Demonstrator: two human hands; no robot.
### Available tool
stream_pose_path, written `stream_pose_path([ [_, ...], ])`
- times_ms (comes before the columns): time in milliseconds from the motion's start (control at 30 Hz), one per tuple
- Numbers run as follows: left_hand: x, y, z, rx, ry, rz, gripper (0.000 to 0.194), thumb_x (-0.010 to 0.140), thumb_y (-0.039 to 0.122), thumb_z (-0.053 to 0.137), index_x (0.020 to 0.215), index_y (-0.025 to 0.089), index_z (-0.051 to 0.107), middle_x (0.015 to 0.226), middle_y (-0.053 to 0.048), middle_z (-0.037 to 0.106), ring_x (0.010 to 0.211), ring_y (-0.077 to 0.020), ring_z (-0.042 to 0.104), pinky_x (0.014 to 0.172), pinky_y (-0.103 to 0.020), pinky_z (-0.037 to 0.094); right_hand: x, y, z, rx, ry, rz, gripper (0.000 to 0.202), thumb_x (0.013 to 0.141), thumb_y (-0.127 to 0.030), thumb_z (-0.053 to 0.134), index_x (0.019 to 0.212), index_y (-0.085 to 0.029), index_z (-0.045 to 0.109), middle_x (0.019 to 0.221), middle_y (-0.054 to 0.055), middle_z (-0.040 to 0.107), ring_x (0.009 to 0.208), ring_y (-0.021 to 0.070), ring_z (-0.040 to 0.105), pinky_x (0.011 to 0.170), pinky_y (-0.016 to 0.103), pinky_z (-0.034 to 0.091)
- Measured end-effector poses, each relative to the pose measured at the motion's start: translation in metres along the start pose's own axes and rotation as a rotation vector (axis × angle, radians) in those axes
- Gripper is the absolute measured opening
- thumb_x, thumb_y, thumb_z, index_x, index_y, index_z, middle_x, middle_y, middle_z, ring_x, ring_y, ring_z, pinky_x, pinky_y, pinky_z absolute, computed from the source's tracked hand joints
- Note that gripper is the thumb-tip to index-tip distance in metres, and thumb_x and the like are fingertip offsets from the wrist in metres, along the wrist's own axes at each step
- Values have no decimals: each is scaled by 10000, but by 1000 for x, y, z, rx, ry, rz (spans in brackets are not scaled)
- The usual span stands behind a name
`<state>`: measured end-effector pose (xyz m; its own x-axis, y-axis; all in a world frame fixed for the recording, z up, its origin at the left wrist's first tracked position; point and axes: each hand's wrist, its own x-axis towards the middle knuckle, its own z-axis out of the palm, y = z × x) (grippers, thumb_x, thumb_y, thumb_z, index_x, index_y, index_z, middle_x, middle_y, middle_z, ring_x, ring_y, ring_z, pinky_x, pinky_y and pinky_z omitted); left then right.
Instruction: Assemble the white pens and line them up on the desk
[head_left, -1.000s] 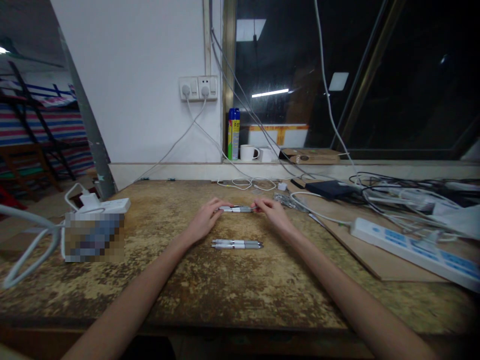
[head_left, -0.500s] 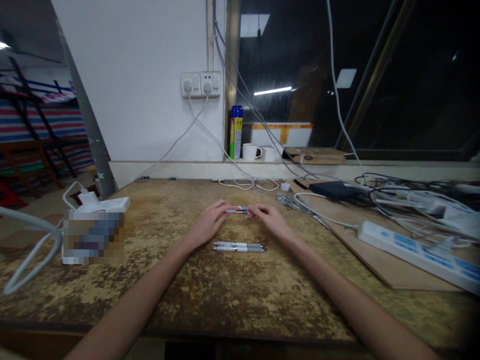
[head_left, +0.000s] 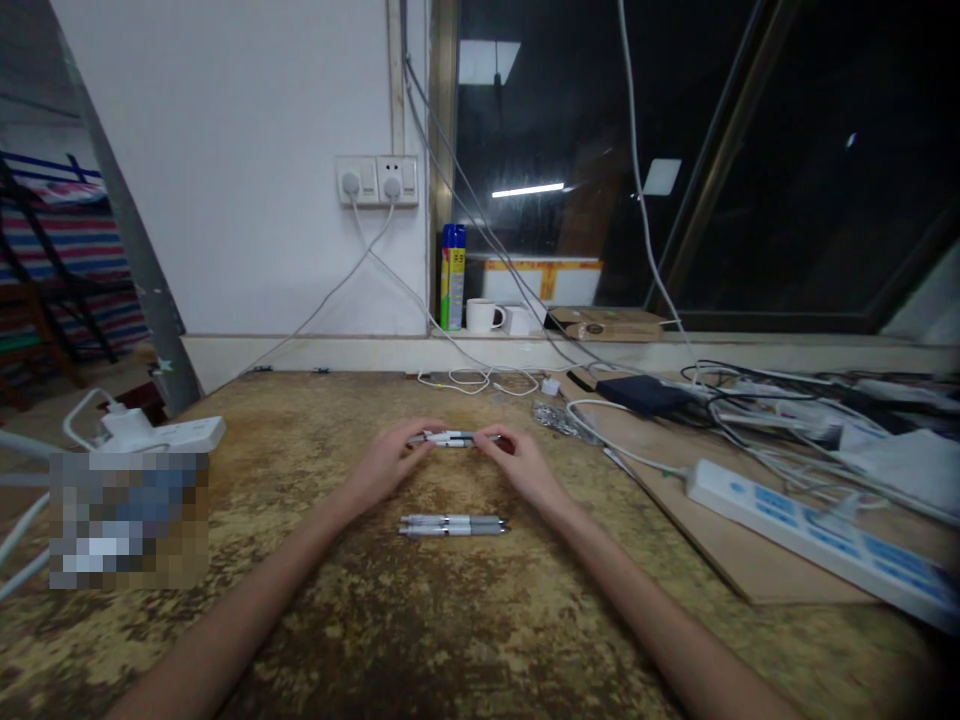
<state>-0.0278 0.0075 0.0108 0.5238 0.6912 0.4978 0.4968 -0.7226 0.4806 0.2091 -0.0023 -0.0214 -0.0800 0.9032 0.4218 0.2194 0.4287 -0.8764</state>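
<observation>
Worn, mottled brown-and-yellow wood makes up the counter [head_left: 450,620], its surface blotched all over. Nearest the viewer lie two silver-grey pens [head_left: 453,525], side by side and touching, lengthwise left to right. Just beyond them, toward 12 o'clock, both hands meet over a third pen [head_left: 452,438]. The left hand [head_left: 390,462] has its fingertips closed on the pen's left end; the right hand [head_left: 517,466] pinches the right end, so the pen spans the gap between them, just above the counter or on it; which one cannot be told. No writing can be read on any pen.

At 9 o'clock sits a blurred patch [head_left: 127,520], with a white power strip [head_left: 169,434] just behind it. At 3 o'clock a longer white power strip [head_left: 817,535] with blue sockets lies on a wooden board [head_left: 697,530], amid tangled cables [head_left: 757,400]. A dark flat box [head_left: 645,393] rests at 1 o'clock.

Farther off, on the sill, stand a blue-and-yellow spray can [head_left: 451,276], its print too small to read, and a white mug [head_left: 481,315]. Above, a double wall socket [head_left: 377,180] holds two plugs.
</observation>
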Motion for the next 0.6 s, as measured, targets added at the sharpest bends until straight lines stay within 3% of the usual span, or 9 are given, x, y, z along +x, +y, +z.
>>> stream_pose_path([
  [233,-9,-12,-8,17,66,-77,335,988,382,466,1237,256,651,1262,-62,682,1161,-248,625,1018,-388,483,2,7,-10,27,89,64,378,800,-549,674,889,-188,740,911,69,743,865,230,655,842,338,480],
  [600,-20,-21,-11,72,88,-107,328,979,383,470,1208,247,662,1224,-57,700,1121,-247,641,1012,-398,479,2,17,-18,131,137,131,501,828,-652,572,704,-184,701,778,74,713,751,220,633,752,326,491],
])
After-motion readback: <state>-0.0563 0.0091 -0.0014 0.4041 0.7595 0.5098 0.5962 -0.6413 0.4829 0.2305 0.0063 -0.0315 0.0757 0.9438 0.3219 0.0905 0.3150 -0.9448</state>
